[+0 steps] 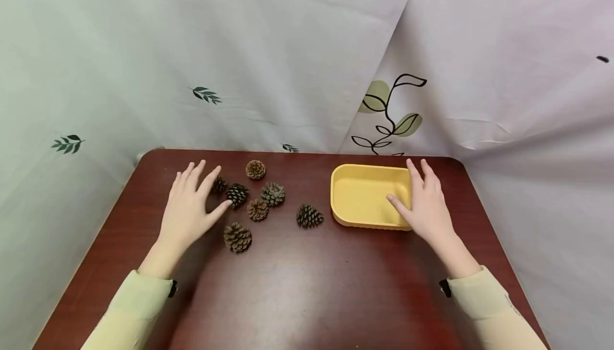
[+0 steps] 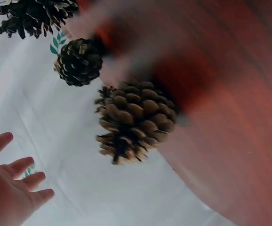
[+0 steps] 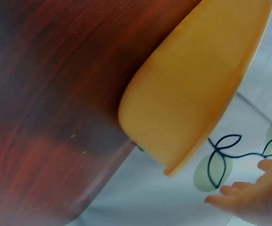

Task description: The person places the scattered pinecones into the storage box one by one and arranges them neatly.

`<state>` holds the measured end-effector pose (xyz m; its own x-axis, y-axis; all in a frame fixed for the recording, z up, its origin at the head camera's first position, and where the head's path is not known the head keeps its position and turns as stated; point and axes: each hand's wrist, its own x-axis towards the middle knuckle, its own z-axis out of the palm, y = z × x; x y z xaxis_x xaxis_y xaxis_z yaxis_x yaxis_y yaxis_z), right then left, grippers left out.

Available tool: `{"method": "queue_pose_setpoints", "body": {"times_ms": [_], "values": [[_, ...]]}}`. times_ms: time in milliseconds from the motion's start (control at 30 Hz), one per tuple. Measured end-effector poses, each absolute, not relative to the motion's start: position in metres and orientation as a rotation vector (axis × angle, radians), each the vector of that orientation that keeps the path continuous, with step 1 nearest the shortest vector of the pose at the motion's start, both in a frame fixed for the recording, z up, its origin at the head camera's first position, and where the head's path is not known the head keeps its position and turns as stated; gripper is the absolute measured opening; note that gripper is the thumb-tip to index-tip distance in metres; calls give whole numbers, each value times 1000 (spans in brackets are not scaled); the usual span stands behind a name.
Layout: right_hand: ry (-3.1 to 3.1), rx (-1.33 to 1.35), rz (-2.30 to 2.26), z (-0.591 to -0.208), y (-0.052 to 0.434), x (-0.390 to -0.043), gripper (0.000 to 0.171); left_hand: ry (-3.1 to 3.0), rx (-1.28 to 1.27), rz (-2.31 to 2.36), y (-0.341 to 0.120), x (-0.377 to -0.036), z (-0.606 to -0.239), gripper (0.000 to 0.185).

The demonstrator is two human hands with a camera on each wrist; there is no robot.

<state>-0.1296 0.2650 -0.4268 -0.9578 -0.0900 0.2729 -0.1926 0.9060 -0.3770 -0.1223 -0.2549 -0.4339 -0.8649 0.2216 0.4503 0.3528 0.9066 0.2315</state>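
My left hand (image 1: pixel 188 207) hovers with spread fingers beside a loose group of pinecones, and nothing is in it. Its thumb overlaps the edge of a dark pinecone (image 1: pixel 237 195) in the head view. Another pinecone (image 1: pixel 219 184) is partly hidden behind the fingers. Closest to the left wrist view is a brown pinecone (image 2: pixel 136 115). My right hand (image 1: pixel 428 203), also holding nothing, has its fingers extended over the right end of a yellow rectangular tub (image 1: pixel 366 222). In the right wrist view the fingers (image 3: pixel 225 200) appear apart from the tub's rim.
More pinecones lie on the dark red table (image 1: pixel 288 286): one at the back (image 1: pixel 256 169), a greyish one (image 1: pixel 273 194), a small one (image 1: pixel 258 210), one at the front (image 1: pixel 237 237) and one left of the tub (image 1: pixel 309 216). A white printed cloth (image 1: pixel 288 62) hangs behind.
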Motion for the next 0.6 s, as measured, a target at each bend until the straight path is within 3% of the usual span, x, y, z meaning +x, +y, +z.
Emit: {"method": "queue_pose_setpoints", "body": {"times_ms": [600], "values": [[-2567, 168, 1119, -455, 314, -142, 76, -2686, -261, -798, -304, -111, -451, 60]]}}
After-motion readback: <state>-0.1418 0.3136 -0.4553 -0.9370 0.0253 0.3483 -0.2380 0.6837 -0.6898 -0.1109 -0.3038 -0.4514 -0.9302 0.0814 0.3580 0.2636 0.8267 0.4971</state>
